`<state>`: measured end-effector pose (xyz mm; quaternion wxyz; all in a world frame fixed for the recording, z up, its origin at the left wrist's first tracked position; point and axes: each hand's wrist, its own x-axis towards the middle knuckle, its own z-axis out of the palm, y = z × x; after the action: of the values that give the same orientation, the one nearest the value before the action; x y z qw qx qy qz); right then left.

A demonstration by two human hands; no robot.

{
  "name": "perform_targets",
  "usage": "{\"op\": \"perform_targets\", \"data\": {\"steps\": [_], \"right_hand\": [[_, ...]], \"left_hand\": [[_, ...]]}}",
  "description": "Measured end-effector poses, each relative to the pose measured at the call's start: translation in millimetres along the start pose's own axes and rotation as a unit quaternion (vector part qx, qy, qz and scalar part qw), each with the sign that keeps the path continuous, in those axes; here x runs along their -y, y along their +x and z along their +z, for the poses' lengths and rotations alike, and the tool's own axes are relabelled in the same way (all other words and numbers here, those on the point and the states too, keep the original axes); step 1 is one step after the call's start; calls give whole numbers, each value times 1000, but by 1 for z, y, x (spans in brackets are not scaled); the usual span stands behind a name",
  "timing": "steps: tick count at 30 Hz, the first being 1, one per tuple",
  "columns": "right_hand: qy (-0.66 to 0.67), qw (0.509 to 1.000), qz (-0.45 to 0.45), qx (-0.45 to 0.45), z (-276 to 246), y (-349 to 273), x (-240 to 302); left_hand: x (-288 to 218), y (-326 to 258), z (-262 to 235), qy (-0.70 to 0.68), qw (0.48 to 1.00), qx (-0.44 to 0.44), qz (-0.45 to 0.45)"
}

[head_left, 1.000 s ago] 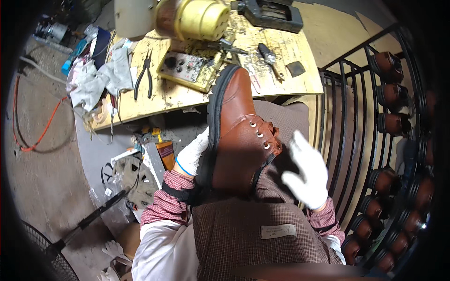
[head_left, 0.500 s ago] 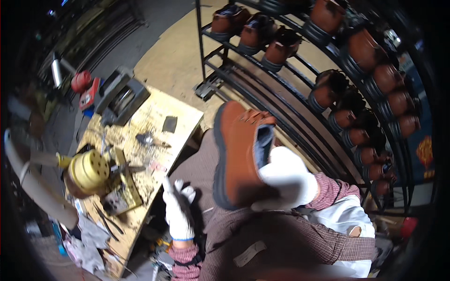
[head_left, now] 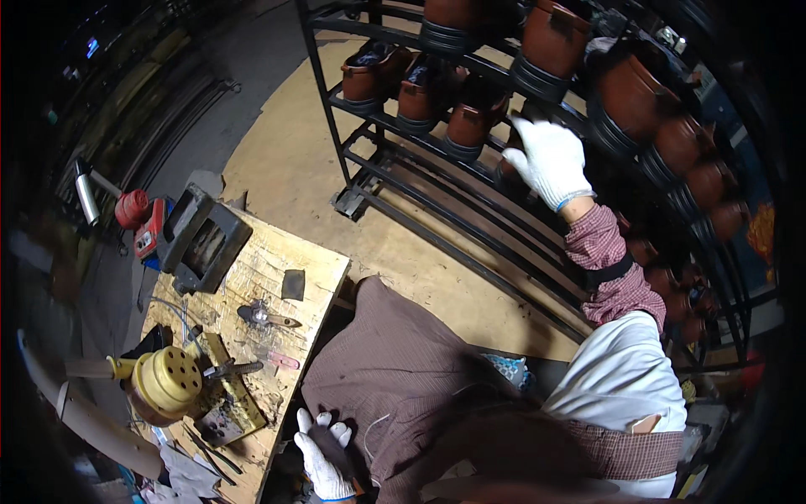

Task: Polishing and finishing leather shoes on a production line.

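We start at the right hand [head_left: 550, 160], gloved in white knit and stretched up to the black metal shoe rack [head_left: 403, 181]. Its fingers are spread and lie against a dark boot [head_left: 514, 178] on the rack's middle tier; the palm hides the contact, so we cannot tell whether the fingers actually grip the boot or only rest on it. The boot shows only as a dark sole and heel below the glove. Just beside it on the same tier stand three brown leather boots with black ribbed soles, the nearest [head_left: 473, 124] almost touching the glove (toes pointing away from us).

The left hand [head_left: 323, 454], also in a white glove, sits low at the lap with its fingers loosely curled and nothing held, just beside the brown checked apron [head_left: 395, 378].

Outward from the rack, the lower rails are bare, and a strip of tan floor [head_left: 285, 160] runs between the rack's foot and the wooden workbench [head_left: 277, 277]. The bench's near edge stands close to the left knee. On the bench we see a round yellow perforated tool [head_left: 165, 382], a black block-shaped machine [head_left: 201, 239] at the far corner, and small hand tools near the middle.
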<state>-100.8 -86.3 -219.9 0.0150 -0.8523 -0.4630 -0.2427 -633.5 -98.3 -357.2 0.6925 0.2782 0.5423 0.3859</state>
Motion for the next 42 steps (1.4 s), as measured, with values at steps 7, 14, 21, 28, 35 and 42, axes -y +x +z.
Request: {"op": "perform_targets", "data": {"steps": [7, 14, 21, 28, 35, 42], "right_hand": [[191, 966, 110, 133, 56, 87, 31], [343, 926, -151, -48, -89, -61, 138], [508, 568, -631, 145, -130, -140, 206], [544, 586, -593, 93, -126, -162, 246], [476, 723, -472, 165, -99, -176, 225], [460, 739, -445, 209, -78, -194, 214]], "left_hand": [[-5, -12, 20, -14, 996, 70, 52], [2, -38, 20, -53, 987, 126, 88], [-17, -57, 16, -330, 938, 64, 79], [116, -12, -157, -526, 841, 65, 111], [76, 27, -194, -570, 785, 155, 186], [45, 55, -210, -610, 717, 242, 237]]}}
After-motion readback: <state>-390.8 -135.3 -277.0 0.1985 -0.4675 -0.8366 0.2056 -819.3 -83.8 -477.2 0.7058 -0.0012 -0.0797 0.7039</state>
